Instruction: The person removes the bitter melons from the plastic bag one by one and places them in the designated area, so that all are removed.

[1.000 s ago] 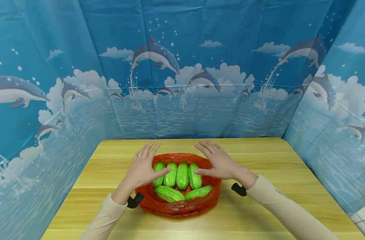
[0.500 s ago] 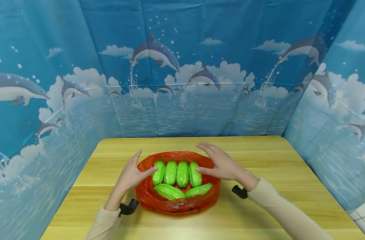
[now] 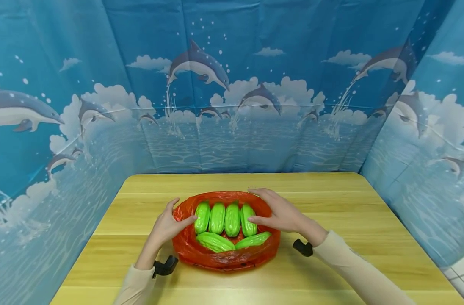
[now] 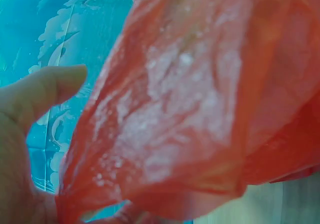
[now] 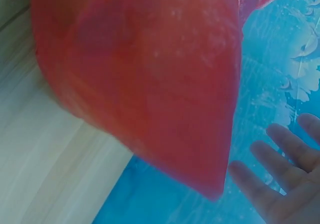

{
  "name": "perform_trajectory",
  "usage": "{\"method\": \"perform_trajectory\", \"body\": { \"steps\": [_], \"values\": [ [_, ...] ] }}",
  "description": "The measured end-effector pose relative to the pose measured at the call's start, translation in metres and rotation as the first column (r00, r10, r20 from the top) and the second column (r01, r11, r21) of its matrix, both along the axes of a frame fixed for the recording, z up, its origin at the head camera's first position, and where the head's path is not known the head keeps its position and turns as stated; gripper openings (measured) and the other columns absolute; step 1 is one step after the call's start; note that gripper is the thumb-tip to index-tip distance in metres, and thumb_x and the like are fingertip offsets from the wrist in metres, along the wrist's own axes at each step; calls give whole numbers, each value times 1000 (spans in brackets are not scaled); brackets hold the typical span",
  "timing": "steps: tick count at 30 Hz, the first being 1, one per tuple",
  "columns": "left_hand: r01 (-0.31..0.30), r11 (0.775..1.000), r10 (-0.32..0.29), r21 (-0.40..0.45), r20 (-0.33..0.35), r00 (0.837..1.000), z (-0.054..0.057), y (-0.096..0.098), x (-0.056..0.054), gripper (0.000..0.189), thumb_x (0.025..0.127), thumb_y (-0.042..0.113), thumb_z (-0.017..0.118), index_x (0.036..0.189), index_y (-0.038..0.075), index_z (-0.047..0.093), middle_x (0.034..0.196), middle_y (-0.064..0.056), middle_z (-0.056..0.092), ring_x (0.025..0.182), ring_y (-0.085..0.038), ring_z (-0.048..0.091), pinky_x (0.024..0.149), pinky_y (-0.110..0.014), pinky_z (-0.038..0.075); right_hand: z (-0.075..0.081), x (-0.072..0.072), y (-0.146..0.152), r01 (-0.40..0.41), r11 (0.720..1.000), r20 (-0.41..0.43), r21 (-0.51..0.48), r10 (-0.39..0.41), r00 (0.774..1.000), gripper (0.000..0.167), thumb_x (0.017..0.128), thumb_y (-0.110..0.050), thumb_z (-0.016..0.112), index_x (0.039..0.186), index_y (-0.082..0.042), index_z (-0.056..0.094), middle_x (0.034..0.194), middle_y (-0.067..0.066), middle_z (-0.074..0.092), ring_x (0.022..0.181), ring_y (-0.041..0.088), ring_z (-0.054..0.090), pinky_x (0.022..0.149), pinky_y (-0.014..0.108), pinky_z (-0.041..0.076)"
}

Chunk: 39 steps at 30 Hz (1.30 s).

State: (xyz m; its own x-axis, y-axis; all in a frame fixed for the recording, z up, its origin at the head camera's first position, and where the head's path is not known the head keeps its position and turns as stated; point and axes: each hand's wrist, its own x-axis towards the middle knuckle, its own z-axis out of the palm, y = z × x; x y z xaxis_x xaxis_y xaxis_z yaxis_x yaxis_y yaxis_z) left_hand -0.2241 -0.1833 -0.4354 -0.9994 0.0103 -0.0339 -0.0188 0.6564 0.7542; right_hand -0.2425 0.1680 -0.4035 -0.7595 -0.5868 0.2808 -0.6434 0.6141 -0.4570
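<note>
A red plastic bag point(image 3: 226, 262) stands with its mouth spread wide on the wooden table. Inside lie several bright green bitter melons point(image 3: 232, 220), most upright in a row at the back, others slanted in front. My left hand point(image 3: 165, 226) is at the bag's left rim, thumb pointing in over the mouth, other fingers outside. In the left wrist view the bag wall point(image 4: 170, 99) hides part of that hand. At the right rim my right hand point(image 3: 281, 214) has its thumb over the melons; in the right wrist view its fingers point(image 5: 280, 166) are straight and spread beside the bag.
The light wooden table point(image 3: 331, 271) extends around the bag on all sides. Behind and beside it hangs a blue curtain point(image 3: 232, 140) printed with dolphins. A black wrist camera point(image 3: 165, 267) is strapped below the left hand, and another black camera point(image 3: 302, 248) below the right.
My left hand has moved left and down from over the melons to the bag's left rim. The right hand has shifted slightly down, and the bag's left side has spread outward.
</note>
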Motion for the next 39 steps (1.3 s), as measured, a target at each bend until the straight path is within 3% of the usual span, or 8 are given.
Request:
{"method": "perform_trajectory", "body": {
  "steps": [6, 12, 19, 22, 33, 39],
  "values": [
    [-22, 1000, 22, 8, -24, 999, -3, 2, -1, 91, 77, 53, 72, 144, 8, 31, 134, -29, 44, 116, -45, 47, 89, -59, 39, -1, -1, -6, -4, 1000, 20, 24, 3, 1000, 74, 81, -67, 57, 138, -19, 47, 136, 0, 48, 125, 23, 43, 99, 48, 36],
    [-42, 999, 42, 17, -48, 998, -7, 3, -2, 83, 78, 47, 74, 142, 7, 37, 133, -27, 46, 115, -43, 48, 90, -57, 40, -4, -3, -9, -57, 996, 59, 72, 53, 997, 72, 79, -68, 59, 130, -18, 54, 129, -3, 54, 119, 19, 49, 97, 41, 39],
    [-63, 998, 65, 31, -65, 996, -12, 2, -1, 75, 80, 42, 74, 138, 4, 43, 124, -23, 54, 104, -36, 57, 83, -49, 47, -6, -6, -9, -138, 989, 172, 54, 127, 977, 68, 81, -58, 66, 123, -5, 57, 117, 9, 61, 105, 26, 57, 87, 46, 46],
    [-66, 997, 69, 33, -73, 995, -14, 3, -1, 73, 82, 40, 73, 137, 3, 44, 120, -21, 57, 98, -33, 60, 79, -45, 50, -8, -8, -9, -154, 987, 199, 53, 140, 970, 64, 81, -54, 68, 120, -3, 58, 110, 9, 62, 100, 25, 59, 84, 46, 47],
    [-108, 990, 116, 89, -100, 988, -18, 3, -1, 66, 82, 42, 72, 131, 2, 51, 110, -16, 63, 86, -25, 64, 70, -37, 53, -16, -14, -9, -202, 976, 255, 80, 176, 951, 54, 80, -51, 71, 106, -4, 64, 93, 4, 64, 82, 18, 59, 73, 32, 48],
    [-134, 984, 148, 119, -122, 981, -21, 1, 0, 57, 82, 48, 71, 117, 4, 61, 99, -9, 67, 79, -19, 64, 67, -33, 52, -18, -14, -9, -223, 972, 249, 77, 198, 948, 46, 81, -45, 72, 103, -5, 65, 89, 3, 64, 78, 19, 59, 71, 30, 47]
  ]
}}
